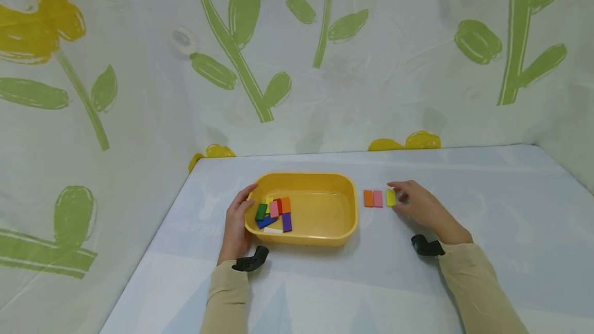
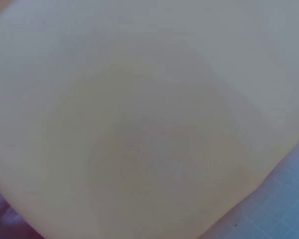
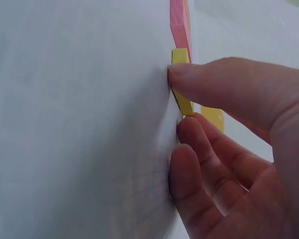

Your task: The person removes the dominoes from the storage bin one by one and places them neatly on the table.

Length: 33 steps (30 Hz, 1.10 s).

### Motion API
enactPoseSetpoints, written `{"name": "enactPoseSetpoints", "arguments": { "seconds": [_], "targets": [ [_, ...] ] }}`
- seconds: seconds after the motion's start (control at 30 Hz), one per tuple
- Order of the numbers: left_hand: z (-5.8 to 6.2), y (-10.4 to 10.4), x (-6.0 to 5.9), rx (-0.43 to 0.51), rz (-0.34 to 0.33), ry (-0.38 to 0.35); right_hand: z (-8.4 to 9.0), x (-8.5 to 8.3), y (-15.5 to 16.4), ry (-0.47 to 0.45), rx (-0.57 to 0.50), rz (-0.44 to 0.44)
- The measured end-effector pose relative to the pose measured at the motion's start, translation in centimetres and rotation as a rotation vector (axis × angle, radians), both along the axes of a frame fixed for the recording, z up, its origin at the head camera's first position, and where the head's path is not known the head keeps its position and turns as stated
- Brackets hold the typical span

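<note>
Pinching yellow block — right hand — wrist view only; left hand curled on tray rim.

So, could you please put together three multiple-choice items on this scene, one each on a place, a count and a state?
1. Where does the left hand rest?
A. on the left rim of the yellow tub
B. flat on the table on the far right
C. inside the tub on the blocks

2. How many blocks lie in the row on the table right of the tub?
A. one
B. three
C. six

3. What is the right hand doing?
A. lying flat, touching nothing
B. gripping the tub
C. pinching the yellow block

Answers: 1 A, its fingers curl over the tub's left edge. 2 B, the orange block, pink block and yellow block stand side by side. 3 C, the right wrist view shows thumb and fingers on the block.
</note>
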<state>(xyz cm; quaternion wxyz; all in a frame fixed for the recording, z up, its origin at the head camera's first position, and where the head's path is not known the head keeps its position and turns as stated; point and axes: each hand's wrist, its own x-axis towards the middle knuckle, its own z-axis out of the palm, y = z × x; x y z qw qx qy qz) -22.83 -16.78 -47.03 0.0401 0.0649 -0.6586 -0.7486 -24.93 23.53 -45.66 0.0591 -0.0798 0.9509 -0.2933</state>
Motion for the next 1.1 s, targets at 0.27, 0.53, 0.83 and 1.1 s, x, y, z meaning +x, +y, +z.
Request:
{"name": "enactPoseSetpoints", "arguments": {
  "seconds": [0.27,0.53,0.83,1.1],
  "targets": [
    [0.02,-0.06,0.02,0.005,0.0,0.005,0.01,-0.15,-0.22,0.01,-0.004,0.017],
    [-0.03,-0.12,-0.02,0.008,0.001,0.003,-0.09,-0.24,-0.18,-0.01,-0.021,0.014],
    [-0.1,-0.13,-0.03,0.012,-0.005,0.003,-0.19,-0.22,-0.13,-0.005,-0.025,0.021],
    [0.02,-0.13,-0.1,0.001,-0.006,0.001,-0.26,-0.17,-0.07,0.002,-0.026,0.022]
  ]
}}
